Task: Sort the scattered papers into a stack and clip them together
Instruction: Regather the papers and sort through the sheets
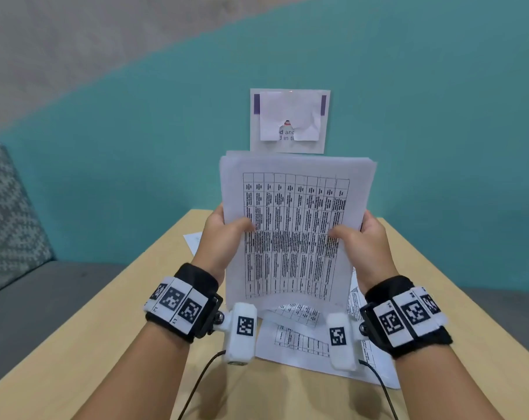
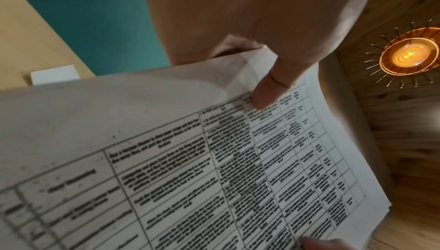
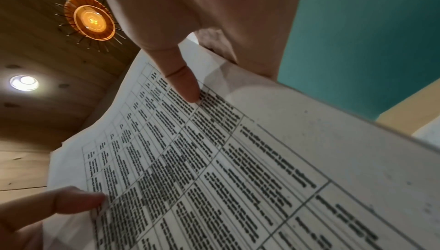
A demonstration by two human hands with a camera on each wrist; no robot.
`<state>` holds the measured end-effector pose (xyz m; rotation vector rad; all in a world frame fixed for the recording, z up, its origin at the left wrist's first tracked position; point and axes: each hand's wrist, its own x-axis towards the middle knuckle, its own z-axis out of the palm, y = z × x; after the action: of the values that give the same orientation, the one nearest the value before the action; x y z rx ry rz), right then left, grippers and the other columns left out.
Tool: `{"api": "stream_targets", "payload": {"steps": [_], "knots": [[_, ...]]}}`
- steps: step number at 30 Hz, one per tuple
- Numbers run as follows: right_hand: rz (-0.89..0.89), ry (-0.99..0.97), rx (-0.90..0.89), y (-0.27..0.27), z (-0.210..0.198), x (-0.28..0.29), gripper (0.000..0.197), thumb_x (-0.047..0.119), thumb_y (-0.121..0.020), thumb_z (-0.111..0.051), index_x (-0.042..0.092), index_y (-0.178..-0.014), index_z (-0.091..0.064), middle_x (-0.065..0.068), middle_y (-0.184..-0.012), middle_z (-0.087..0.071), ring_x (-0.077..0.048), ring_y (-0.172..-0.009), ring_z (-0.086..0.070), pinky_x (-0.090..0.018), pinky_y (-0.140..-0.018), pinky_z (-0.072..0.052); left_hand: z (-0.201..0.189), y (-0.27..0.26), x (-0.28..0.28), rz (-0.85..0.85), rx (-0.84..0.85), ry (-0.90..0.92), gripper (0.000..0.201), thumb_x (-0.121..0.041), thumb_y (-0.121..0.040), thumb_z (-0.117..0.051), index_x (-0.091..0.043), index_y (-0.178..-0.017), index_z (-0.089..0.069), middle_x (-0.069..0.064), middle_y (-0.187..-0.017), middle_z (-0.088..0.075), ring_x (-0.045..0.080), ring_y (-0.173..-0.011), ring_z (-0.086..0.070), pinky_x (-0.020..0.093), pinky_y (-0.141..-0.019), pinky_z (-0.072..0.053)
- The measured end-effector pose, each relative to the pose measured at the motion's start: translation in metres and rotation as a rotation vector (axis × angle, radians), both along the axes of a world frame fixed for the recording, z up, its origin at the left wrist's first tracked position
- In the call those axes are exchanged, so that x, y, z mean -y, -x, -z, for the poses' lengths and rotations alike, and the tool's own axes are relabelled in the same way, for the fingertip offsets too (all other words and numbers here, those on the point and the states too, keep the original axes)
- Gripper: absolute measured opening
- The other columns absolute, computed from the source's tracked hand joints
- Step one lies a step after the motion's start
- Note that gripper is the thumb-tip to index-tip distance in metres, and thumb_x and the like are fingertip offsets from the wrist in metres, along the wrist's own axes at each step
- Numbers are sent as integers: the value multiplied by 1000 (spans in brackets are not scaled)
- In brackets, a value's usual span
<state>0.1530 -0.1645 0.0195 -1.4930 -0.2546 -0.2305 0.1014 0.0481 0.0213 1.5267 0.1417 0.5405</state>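
I hold a stack of white papers [image 1: 293, 219] printed with tables upright over the wooden table [image 1: 105, 328]. My left hand [image 1: 227, 234] grips its left edge, thumb on the front sheet, fingers behind. My right hand [image 1: 360, 237] grips the right edge the same way. In the left wrist view the thumb [image 2: 269, 88] presses the printed stack [image 2: 214, 160]. The right wrist view shows the thumb [image 3: 183, 81] on the sheet [image 3: 214, 160], with the other hand's thumb at the lower left. More printed sheets [image 1: 302, 338] lie flat on the table below the stack. No clip is visible.
A white sheet [image 1: 193, 241] pokes out on the table behind my left hand. A notice [image 1: 290, 121] with a crumpled paper over it hangs on the teal wall. A grey sofa with a patterned cushion [image 1: 8, 213] stands to the left.
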Motion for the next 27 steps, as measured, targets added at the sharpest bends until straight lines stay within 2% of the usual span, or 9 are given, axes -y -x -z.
{"api": "stream_targets", "payload": {"steps": [4,8,10,15,17,20,22,26,27], "knots": [[-5,-12,5,1,-4,0,38,-10,-84,-59,14,-112,-65,1,-100,-72,-16,-85,-64,-31,-74,-52,-1,0,-4,-7,22,8,36,1,-89,-63,-13,-122,-63,3,-114,-75,23,-100,-69,40,-87,-55],[-32,-11,-64,-3,4,4,39,-12,-80,-60,12,-110,-66,-5,-108,-73,-23,-95,-65,-40,-86,-54,8,-3,-8,16,-11,41,32,3,-88,-62,-14,-116,-63,3,-113,-76,25,-101,-69,40,-86,-53],[-44,3,-90,-4,9,4,37,-12,-80,-61,12,-107,-65,-5,-106,-72,-24,-93,-64,-42,-87,-53,12,-5,-7,20,-33,25,28,0,-89,-62,-18,-110,-64,4,-112,-75,26,-101,-67,42,-87,-52],[-8,38,-30,-3,7,-1,30,-8,-87,-59,14,-106,-66,3,-97,-71,-15,-83,-63,-28,-69,-50,8,-5,1,1,-4,-27,27,-4,-95,-60,-22,-116,-61,2,-115,-73,23,-104,-68,40,-90,-54],[25,39,5,-4,4,-3,30,-6,-88,-59,14,-108,-66,5,-95,-71,-12,-79,-63,-26,-68,-51,5,-5,4,-7,31,-37,31,-4,-97,-59,-20,-123,-59,1,-118,-73,21,-106,-69,39,-93,-54],[35,36,4,-5,5,-5,33,-7,-87,-57,15,-110,-65,3,-95,-70,-13,-77,-62,-29,-69,-51,4,-6,6,-4,19,-8,30,-5,-97,-59,-21,-122,-57,1,-118,-72,22,-108,-69,41,-95,-54],[17,37,-43,-6,11,-3,38,-10,-84,-56,14,-111,-64,1,-95,-68,-16,-78,-60,-30,-68,-49,8,-6,4,10,-30,32,32,-5,-94,-62,-18,-123,-58,3,-120,-72,26,-111,-67,45,-99,-53],[-35,45,-144,-11,25,-2,40,-16,-79,-55,9,-109,-63,-2,-93,-68,-22,-83,-59,-30,-68,-46,23,-9,-4,82,-112,68,59,-11,-68,-68,-14,-126,-62,6,-121,-74,33,-118,-65,55,-105,-49],[-38,41,-154,-12,27,-2,39,-15,-80,-55,10,-108,-63,-2,-94,-68,-22,-85,-60,-30,-70,-47,26,-9,-6,97,-121,63,60,-10,-67,-68,-14,-126,-63,6,-121,-74,34,-118,-65,55,-106,-49]]}}
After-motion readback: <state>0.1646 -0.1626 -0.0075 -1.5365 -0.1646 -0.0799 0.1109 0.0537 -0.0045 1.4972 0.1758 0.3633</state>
